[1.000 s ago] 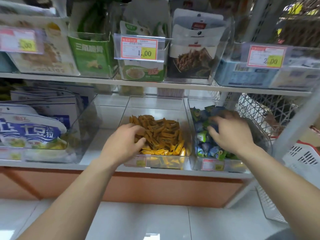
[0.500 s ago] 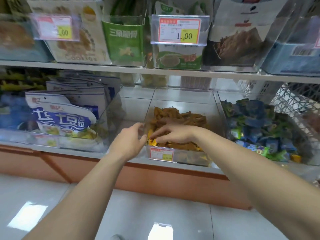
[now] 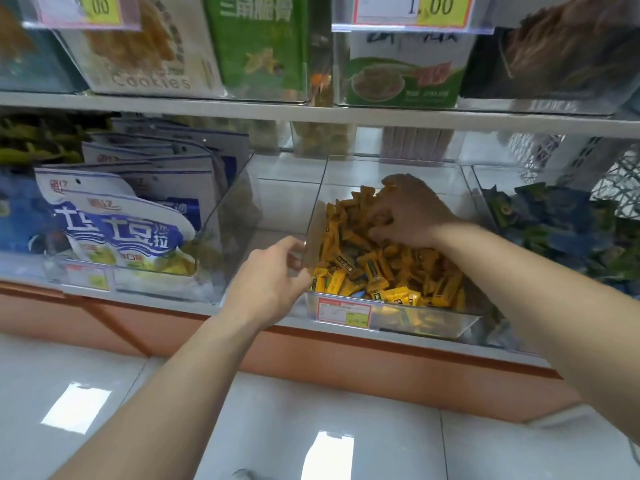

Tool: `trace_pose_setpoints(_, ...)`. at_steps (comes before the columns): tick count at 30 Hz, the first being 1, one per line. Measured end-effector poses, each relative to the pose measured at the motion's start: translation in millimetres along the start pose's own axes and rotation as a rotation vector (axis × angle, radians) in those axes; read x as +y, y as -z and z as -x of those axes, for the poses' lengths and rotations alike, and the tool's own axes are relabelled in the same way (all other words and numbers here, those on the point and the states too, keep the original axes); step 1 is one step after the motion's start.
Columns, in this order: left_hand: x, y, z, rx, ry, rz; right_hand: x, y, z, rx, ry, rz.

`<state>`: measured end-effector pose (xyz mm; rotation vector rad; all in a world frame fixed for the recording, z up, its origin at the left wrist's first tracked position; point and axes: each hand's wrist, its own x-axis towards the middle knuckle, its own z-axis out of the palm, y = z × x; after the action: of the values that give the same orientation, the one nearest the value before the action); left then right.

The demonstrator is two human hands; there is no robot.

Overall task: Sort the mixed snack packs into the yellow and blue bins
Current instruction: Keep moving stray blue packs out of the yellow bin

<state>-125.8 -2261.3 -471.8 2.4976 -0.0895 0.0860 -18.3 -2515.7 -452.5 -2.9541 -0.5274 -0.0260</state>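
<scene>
A clear bin (image 3: 428, 322) on the lower shelf holds a heap of yellow snack packs (image 3: 388, 277). My left hand (image 3: 266, 282) grips the bin's left wall near the front corner, thumb and fingers curled over the edge. My right hand (image 3: 412, 213) lies on the heap toward the back. Its fingers curl down into the yellow packs, and what is under the palm is hidden. To the right, a second clear bin holds blue and green snack packs (image 3: 554, 223).
White and blue pouches (image 3: 114, 230) fill a clear bin to the left. An upper shelf (image 3: 311, 114) with boxes and price tags hangs close above. A white wire basket (image 3: 616, 181) is at the far right. Tiled floor lies below the orange shelf base.
My right hand left the blue bin and crossed into the yellow bin, reaching toward its back. My left hand shifted from the yellow packs to the bin's left wall. The view moved closer.
</scene>
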Motion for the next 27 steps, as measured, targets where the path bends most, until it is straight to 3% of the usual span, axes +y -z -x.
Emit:
trace_pose_setpoints(2,0.9,0.0,0.0,0.004,0.003,0.008,-20.0,-1.5,10.5,0.05,0.143,-0.186)
trace_pose_setpoints(4,1.9,-0.5,0.1,0.01,0.005,0.01,-40.8,-9.2,18.6,-0.154,0.285,-0.304)
trace_pose_setpoints(7,2.5,-0.5,1.6,0.011,0.004,0.017,-52.0,-27.2,13.4,-0.398,0.36,-0.144)
trace_pose_setpoints(15,1.0,0.3,1.0,-0.005,-0.006,0.004,-1.9,-11.7,1.8,-0.159,0.22,0.157)
trace_pose_setpoints(21,0.3,0.8,0.2,-0.012,-0.008,0.0,14.4,3.3,4.8,-0.121,-0.118,0.383)
trace_pose_setpoints(23,0.1,1.1,0.4,-0.016,-0.012,0.0,1.5,3.6,7.4,-0.025,-0.154,0.451)
trace_pose_setpoints(25,0.3,1.1,0.4,-0.02,-0.018,0.002,-15.7,0.1,11.2,0.115,-0.023,0.272)
trace_pose_setpoints(27,0.4,0.9,0.3,-0.021,-0.026,0.004,-32.9,-4.5,17.8,-0.003,0.121,-0.057)
